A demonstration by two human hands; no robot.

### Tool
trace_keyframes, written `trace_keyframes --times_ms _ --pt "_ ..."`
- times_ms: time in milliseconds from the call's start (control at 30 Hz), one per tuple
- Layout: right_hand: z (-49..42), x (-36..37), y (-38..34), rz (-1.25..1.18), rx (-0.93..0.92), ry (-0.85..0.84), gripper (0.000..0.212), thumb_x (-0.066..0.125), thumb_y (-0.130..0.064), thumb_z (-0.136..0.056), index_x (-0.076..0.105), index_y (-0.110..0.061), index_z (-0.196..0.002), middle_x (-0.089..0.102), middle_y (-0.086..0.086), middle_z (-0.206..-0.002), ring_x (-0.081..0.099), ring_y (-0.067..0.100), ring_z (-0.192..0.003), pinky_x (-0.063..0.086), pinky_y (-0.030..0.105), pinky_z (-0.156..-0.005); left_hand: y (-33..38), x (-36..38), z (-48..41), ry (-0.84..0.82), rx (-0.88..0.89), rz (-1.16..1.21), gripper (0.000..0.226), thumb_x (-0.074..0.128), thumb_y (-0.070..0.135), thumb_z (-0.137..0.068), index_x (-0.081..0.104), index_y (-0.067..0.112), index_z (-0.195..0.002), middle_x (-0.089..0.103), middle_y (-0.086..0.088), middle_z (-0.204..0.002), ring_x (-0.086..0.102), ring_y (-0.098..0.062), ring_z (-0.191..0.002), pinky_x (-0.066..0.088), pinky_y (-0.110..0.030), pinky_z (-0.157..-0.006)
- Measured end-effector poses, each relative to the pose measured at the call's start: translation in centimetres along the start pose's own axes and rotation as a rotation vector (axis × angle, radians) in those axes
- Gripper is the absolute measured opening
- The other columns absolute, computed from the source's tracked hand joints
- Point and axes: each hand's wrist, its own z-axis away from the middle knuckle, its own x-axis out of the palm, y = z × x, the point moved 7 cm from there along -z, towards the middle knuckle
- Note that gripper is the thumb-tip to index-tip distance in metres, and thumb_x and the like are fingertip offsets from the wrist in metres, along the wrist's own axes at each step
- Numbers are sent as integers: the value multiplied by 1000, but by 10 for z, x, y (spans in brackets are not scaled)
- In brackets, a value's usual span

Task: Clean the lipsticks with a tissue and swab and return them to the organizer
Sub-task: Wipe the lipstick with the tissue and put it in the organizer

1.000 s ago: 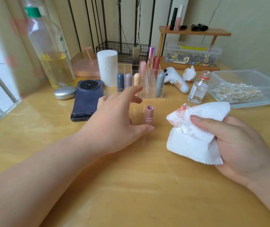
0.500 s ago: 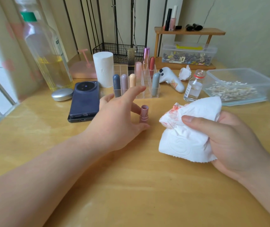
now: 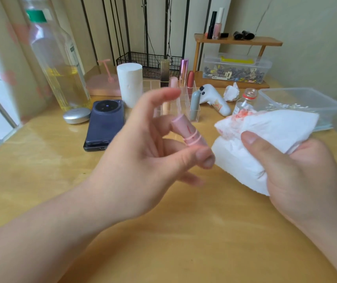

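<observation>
- Surface: pale wooden table (image 3: 163, 231), glossy, filling the lower two thirds of the frame.
- Room: plain greenish wall (image 3: 306, 37) at upper right; a curtain (image 3: 10, 58) with pink blotches and a window edge at far left.
- Back of the table, left to centre: a tall bottle (image 3: 61, 64) with yellow liquid, a silver disc (image 3: 76, 115), a dark phone (image 3: 105, 121) lying flat, a white roll (image 3: 129, 84) and a wire basket (image 3: 149, 62).
- Back right: a small wooden shelf (image 3: 239, 40) with cosmetics on top and a clear box of clips (image 3: 237, 68) under it.
- Right edge: a clear tub (image 3: 298, 105) of swabs, with a small glass vial (image 3: 245, 101) just beside it.
- The clear organizer (image 3: 151, 84) sits at centre, behind the raised fingers; a grey lipstick (image 3: 195, 105) stands upright in a front compartment.
- The left hand (image 3: 143, 160) pinches the pink lipstick (image 3: 186, 129) near its base, thumb below, index finger lifted free. The fingers are blurred, so I cannot tell which one opposes the thumb.
- The lipstick is in the air at frame centre, tilted with its top toward the upper left, cap off, a red smear on its barrel.
- The right hand (image 3: 298, 170) grips a bunched white tissue (image 3: 265, 144), thumb pressed across the front; red stains show at its upper left corner. Tissue and lipstick are near each other but apart.
- Change: half a second ago the lipstick stood upright on the table with the left hand closing round it; now it is off the surface.
- The right hand keeps the same hold on the tissue.
</observation>
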Motion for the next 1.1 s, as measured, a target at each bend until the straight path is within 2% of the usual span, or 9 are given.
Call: trace_keyframes --times_ms 267,400,500,633,767,833,900,1000,1100 --pt "9 22 -5 -151 -47 -238 16 63 -17 -88 75 -21 -98 77 -12 -100 70 2 -101 50 11 -81 -37 -5 7 50 -252 129 46 85 -1 -63 58 3 -100 71 -18 -80 67 -23 -67 53 -23 -62" --pt "11 32 7 -364 61 -375 30 60 -18 -92 70 -6 -118 71 11 -118 65 28 -116 50 44 -102 -46 1 12 -27 -329 130 27 88 16 -66 74 10 -87 71 -13 -78 64 -18 -68 53 -23 -67" --pt "18 44 5 -625 193 -584 61 65 -37 -91 54 8 -130 56 38 -120 47 61 -106 29 77 -90 -47 8 13 -68 -351 258 16 78 16 -76 75 9 -90 70 -9 -77 63 -15 -68 52 -23 -66" --pt "14 41 12 -813 537 -602 69 41 -45 -101 41 13 -139 48 33 -139 27 49 -122 10 60 -95 -47 8 12 -114 -356 344 10 66 12 -86 76 11 -84 69 -5 -78 61 -15 -70 52 -23 -68" --pt "5 40 15 -849 424 -611 46 50 -16 -101 45 13 -136 49 35 -133 44 47 -123 27 58 -112 -52 11 16 -189 -335 207 16 66 23 -88 77 15 -96 73 -6 -92 61 -15 -74 51 -26 -77" --pt "9 47 25 -711 347 -691 54 76 -28 -82 60 6 -121 58 31 -115 50 51 -104 34 69 -93 -54 12 18 -207 -334 151 20 66 28 -87 77 19 -101 74 -3 -91 61 -15 -76 49 -24 -80" --pt "6 44 27 -593 283 -661 45 85 -33 -73 67 1 -98 63 20 -82 47 44 -68 32 62 -65 -52 14 18 -229 -334 120 18 66 30 -87 76 22 -99 73 3 -83 62 -15 -77 46 -22 -87" --pt "8 44 23 -474 256 -610 28 88 -35 -67 74 -16 -83 60 1 -63 44 17 -48 32 35 -51 -48 12 19 -237 -321 -49 12 68 31 -89 74 22 -94 72 4 -80 67 -15 -83 12 -22 -117" --pt "11 43 15 -394 197 -575 19 86 -15 -62 78 -19 -79 65 -3 -61 54 6 -47 39 16 -47 -40 12 20 -253 -308 -241 17 65 38 -87 74 26 -95 77 1 -93 72 -14 -98 -28 -39 -115"
